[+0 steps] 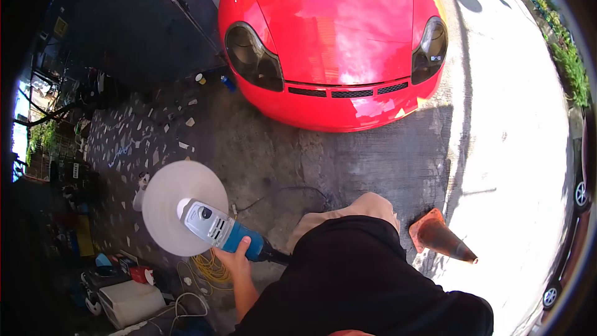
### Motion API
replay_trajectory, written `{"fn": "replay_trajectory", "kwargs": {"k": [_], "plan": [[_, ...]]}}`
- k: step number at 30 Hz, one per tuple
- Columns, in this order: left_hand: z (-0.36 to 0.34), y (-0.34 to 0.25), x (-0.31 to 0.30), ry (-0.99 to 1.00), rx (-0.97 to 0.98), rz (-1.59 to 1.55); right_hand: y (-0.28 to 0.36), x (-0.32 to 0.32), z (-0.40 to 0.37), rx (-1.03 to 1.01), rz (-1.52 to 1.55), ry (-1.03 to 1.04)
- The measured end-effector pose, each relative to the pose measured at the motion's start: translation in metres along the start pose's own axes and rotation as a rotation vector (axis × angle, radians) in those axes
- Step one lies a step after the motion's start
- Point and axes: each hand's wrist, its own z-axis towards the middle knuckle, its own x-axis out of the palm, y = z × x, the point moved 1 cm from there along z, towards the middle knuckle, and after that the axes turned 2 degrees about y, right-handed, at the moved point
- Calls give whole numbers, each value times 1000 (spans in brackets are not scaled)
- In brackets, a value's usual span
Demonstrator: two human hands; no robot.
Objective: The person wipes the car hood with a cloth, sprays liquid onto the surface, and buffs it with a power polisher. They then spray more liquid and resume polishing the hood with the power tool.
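Note:
My left hand [237, 258] is wrapped around the blue body of a polisher [225, 229], with the thumb lying across the top. The tool has a silver head and a large round white pad [177, 196], which faces away from me over the dark floor. Its rear end and black cord run toward my black shirt [367, 274]. My right hand does not show. In front of me stands a red car [336, 31], its nose and dark headlights toward me. The pad is apart from the car.
An orange traffic cone [443, 236] lies tipped at my right. Coiled yellow cord [211, 269] and a cream box [132, 302] are at lower left. A dark cable [280, 190] crosses the floor. A blue can [228, 83] stands near the car's left side.

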Motion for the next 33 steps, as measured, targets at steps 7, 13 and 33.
{"fn": "replay_trajectory", "kwargs": {"k": [7, 13, 33], "plan": [[5, 17, -21, 12, -86, 25, 33, 23, 3, -103, -130, 15], [35, -4, -6, 109, -67, -159, 71, 46, 6, -144, -190, 32], [74, -8, -18, 298, -142, -34, 51, 90, -30, -32, -92, 27]]}}
